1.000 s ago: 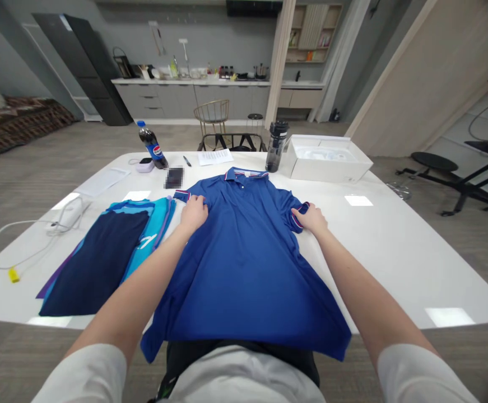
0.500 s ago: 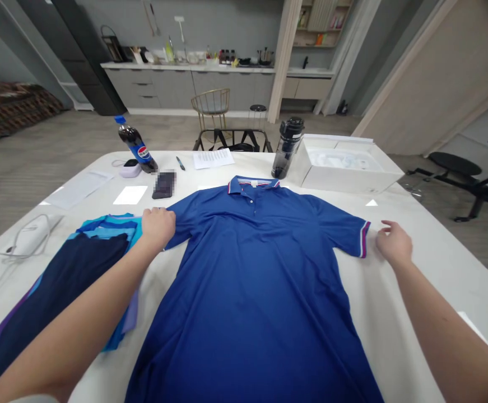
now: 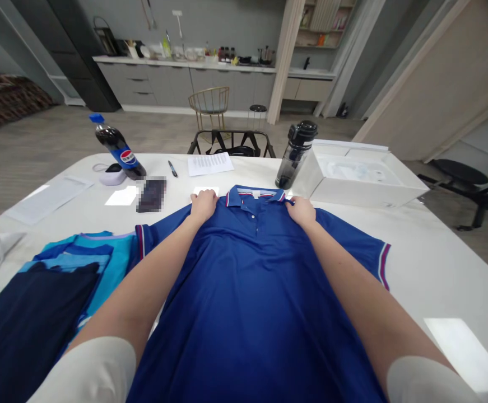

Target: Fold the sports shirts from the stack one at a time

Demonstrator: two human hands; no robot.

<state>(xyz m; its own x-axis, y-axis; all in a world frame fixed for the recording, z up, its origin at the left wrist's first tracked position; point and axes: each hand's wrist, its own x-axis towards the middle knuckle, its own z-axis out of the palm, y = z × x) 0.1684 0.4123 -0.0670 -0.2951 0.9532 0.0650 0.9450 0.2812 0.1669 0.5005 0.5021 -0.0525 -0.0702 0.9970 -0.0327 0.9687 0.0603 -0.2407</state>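
A blue polo shirt (image 3: 247, 291) lies front up on the white table, its collar at the far end and its striped sleeve cuffs out to both sides. My left hand (image 3: 204, 205) grips the shoulder just left of the collar, fingers curled over the cloth. On the other side of the collar, my right hand (image 3: 301, 211) pinches the right shoulder. The fingertips of both hands are partly hidden. Beside the shirt's left sleeve is a pile of folded clothes (image 3: 37, 302), dark navy on top with blue and turquoise below.
A cola bottle (image 3: 120, 148), a blurred dark item (image 3: 152, 195), a pen (image 3: 172, 169) and a printed sheet (image 3: 210, 164) lie along the far side. A dark drink bottle (image 3: 296, 154) stands by an open white box (image 3: 365, 176). Beyond the table is a black-framed chair (image 3: 232, 144).
Both hands have moved inward from the sleeve ends to the shoulders beside the collar and taken hold of the shirt. The view has shifted slightly closer.
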